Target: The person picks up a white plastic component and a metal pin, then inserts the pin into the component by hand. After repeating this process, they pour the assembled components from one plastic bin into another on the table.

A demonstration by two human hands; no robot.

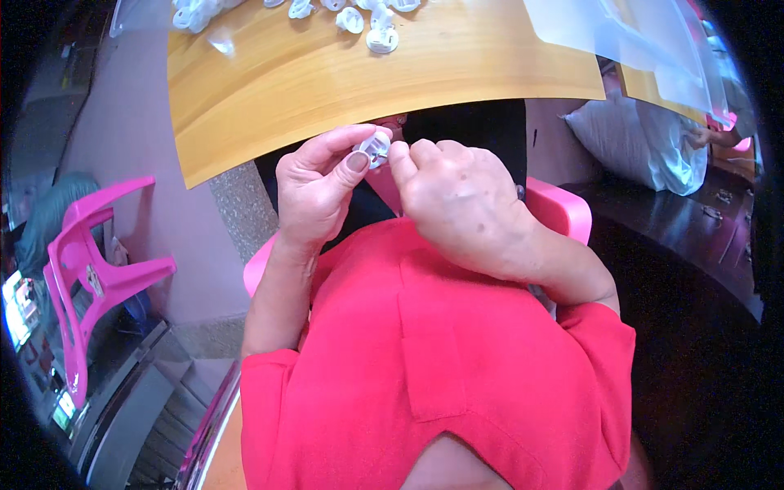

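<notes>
Just off the table's near edge, my left hand (317,184) pinches a small round white plastic part (375,149) between thumb and fingers. My right hand (465,200) is closed, its curled fingers up against the right side of that part. A small dark bit shows where the fingers meet the plastic. Whatever the right fingertips hold is hidden behind the knuckles. Similar white plastic parts (381,39) lie loosely along the far side of the wooden table (367,82).
A translucent plastic bin (588,28) stands at the table's far right. Beyond it are a stuffed white sack (633,143) and another person's hand (700,136). A pink plastic chair (90,253) is on the left. A pink armrest (563,211) sits beside my right arm.
</notes>
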